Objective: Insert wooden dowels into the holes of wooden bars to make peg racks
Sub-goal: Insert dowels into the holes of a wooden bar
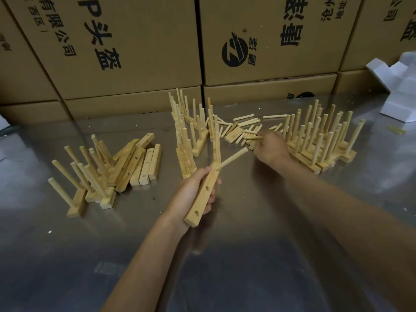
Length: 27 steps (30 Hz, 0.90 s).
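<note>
Centre frame: left hand (195,192) gripping a pale wooden bar (203,194) tilted upward, two empty holes facing the camera, one round wooden dowel (234,156) seated and pointing up-right. Right of centre: right hand (270,147) reaching into a loose heap of short wooden dowels (242,131), fingers curled among them, blurred. Finished peg racks (319,140) clustered at right, more upper centre and at left beside undrilled-looking plain bars (144,164). Shiny metal tabletop (225,266) underneath; brown printed cardboard boxes (117,48) across the top; white foam piece (400,91) upper right.

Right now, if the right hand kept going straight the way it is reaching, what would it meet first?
The right hand reaches up and left into the loose dowels lying on the metal table. It would meet that pile first; its fingertips look already among them, though blur hides actual contact.
</note>
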{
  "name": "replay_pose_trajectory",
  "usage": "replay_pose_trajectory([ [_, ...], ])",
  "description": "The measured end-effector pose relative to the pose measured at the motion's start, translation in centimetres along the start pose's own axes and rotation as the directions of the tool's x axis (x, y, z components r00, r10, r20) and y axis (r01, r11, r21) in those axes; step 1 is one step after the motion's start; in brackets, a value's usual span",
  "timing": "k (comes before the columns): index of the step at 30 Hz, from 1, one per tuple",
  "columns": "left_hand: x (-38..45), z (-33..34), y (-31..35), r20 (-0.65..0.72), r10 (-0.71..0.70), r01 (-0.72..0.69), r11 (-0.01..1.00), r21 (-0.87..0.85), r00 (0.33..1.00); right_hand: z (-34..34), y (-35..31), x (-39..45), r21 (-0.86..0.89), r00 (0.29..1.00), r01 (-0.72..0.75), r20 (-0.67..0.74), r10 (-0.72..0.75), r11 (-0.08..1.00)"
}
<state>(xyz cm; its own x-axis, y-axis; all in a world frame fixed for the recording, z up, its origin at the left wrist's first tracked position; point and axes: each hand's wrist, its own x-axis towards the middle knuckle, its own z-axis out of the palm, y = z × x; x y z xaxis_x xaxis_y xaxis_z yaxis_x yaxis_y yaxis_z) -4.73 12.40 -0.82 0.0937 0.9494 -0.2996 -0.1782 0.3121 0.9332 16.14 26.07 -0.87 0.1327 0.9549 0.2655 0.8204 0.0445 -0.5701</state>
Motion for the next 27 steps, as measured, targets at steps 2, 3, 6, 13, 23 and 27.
replay_pose_trajectory([
  [2,0.2,-0.4,0.0,0.016,-0.011,0.012,0.999,-0.041,1.0,0.7,0.5,1.8,-0.135,1.0,0.008,0.019,-0.006,0.991],
  [3,0.2,-0.5,0.1,0.023,-0.022,0.023,0.998,-0.057,1.0,0.9,0.8,2.4,-0.185,1.0,0.013,0.015,-0.011,0.983],
  [6,0.5,-0.7,0.2,0.051,-0.056,0.06,0.995,-0.081,0.997,1.6,1.2,3.7,-0.28,0.999,0.035,-0.01,-0.04,0.959],
  [13,0.7,-0.3,0.0,0.032,-0.048,0.05,0.995,-0.081,0.998,1.1,0.6,2.7,-0.367,0.97,0.173,-0.098,-0.223,0.914],
  [23,0.2,0.5,-0.2,-0.072,-0.011,0.008,0.999,-0.052,0.997,-3.6,-2.9,-10.4,0.054,0.949,0.249,0.188,-0.255,0.967],
  [27,0.2,1.2,-0.4,-0.107,0.019,-0.01,0.997,0.077,0.994,-4.2,-3.4,-14.6,0.279,0.922,0.294,0.17,-0.349,0.914],
])
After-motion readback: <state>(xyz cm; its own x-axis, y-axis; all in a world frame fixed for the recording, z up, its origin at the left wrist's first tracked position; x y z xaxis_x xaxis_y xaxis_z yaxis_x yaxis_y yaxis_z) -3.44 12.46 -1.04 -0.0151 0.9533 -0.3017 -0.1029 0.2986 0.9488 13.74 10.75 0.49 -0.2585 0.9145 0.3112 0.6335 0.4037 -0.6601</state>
